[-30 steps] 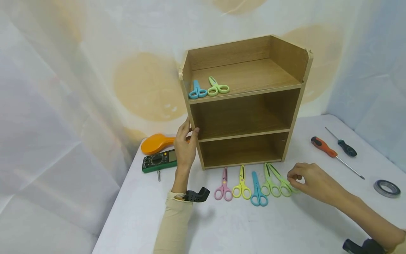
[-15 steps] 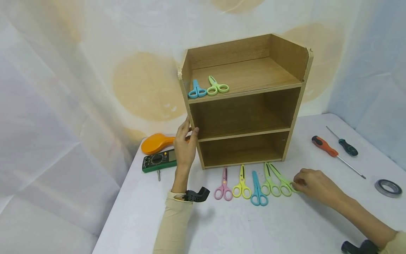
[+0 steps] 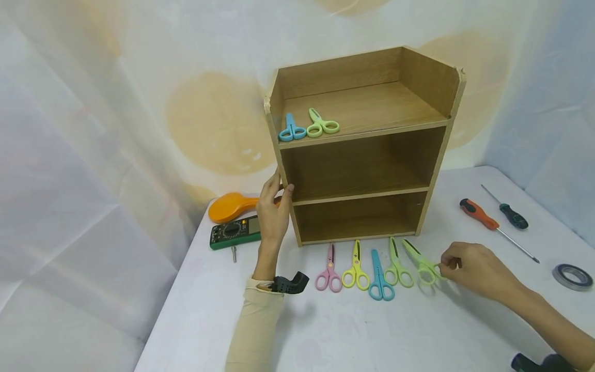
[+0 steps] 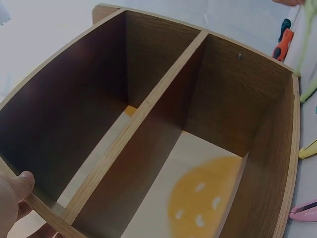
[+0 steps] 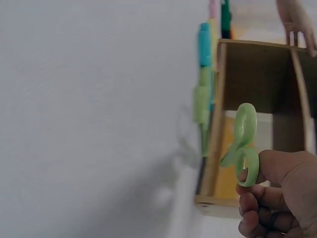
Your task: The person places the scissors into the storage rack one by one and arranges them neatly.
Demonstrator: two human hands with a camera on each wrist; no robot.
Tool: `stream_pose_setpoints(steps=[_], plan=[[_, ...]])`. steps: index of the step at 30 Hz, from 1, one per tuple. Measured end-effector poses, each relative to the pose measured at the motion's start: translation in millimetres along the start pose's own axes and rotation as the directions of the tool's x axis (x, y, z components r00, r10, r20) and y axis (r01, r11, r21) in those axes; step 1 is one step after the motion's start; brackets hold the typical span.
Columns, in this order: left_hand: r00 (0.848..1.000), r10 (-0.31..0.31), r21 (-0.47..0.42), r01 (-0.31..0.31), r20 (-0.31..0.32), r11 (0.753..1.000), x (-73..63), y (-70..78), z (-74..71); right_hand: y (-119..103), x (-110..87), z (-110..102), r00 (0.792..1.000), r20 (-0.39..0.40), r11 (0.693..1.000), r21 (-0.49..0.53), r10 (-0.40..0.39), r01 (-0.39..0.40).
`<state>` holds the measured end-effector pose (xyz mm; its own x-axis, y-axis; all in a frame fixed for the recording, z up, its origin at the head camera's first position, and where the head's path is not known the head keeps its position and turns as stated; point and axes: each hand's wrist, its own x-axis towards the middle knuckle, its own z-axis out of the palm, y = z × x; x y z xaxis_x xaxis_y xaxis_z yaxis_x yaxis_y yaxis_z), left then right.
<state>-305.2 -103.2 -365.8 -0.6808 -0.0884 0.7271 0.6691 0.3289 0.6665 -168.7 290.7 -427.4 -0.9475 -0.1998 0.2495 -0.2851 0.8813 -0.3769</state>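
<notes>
My right hand pinches a pair of light green scissors by one finger ring, thumb and forefinger on the loop, the blades tilted toward the shelf. My left hand grips the left side panel of a three-tier wooden shelf, thumb on its front edge. In front of the shelf lie pink scissors, yellow scissors, blue scissors and a second light green pair. On the top tier rest small blue scissors and a further light green pair.
To the left are an orange paddle-shaped object, a green-cased multimeter and a small screw. An orange screwdriver, a dark green one and a roll of tape lie on the right. A patterned curtain hangs behind.
My right hand has taken hold of the rightmost light green scissors and drawn them slightly right, apart from the neighbouring green pair. The left hand keeps its grip on the shelf.
</notes>
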Motion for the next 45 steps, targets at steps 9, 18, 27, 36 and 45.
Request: stream_pose_setpoints(steps=[9, 18, 27, 36, 45], plan=[[1.000, -0.013, 0.002, 0.013, 0.013, 1.000, 0.3, -2.3, -3.4, -30, -3.8, -42, 0.978, -0.162, 0.991, -0.025, -0.132, 0.130], [1.000, -0.020, -0.001, 0.020, 0.014, 1.000, 0.6, -1.9, -5.3, -71, 5.1, -87, 0.903, -0.269, 0.936, 0.015, -0.336, 0.353], [1.000, -0.014, -0.006, 0.014, 0.015, 1.000, 0.9, -1.7, -4.4, -108, 34.6, -128, 0.856, -0.318, 0.902, 0.008, -0.408, 0.432], [0.999, -0.019, 0.007, 0.019, 0.026, 1.000, 0.6, -2.0, -3.0, -145, 71.8, -161, 0.869, -0.347, 0.924, 0.016, -0.353, 0.382], [1.000, -0.016, -0.003, 0.016, 0.019, 1.000, -1.0, -0.6, -1.9, -163, 119.4, -179, 0.895, -0.342, 0.950, 0.021, -0.287, 0.313]])
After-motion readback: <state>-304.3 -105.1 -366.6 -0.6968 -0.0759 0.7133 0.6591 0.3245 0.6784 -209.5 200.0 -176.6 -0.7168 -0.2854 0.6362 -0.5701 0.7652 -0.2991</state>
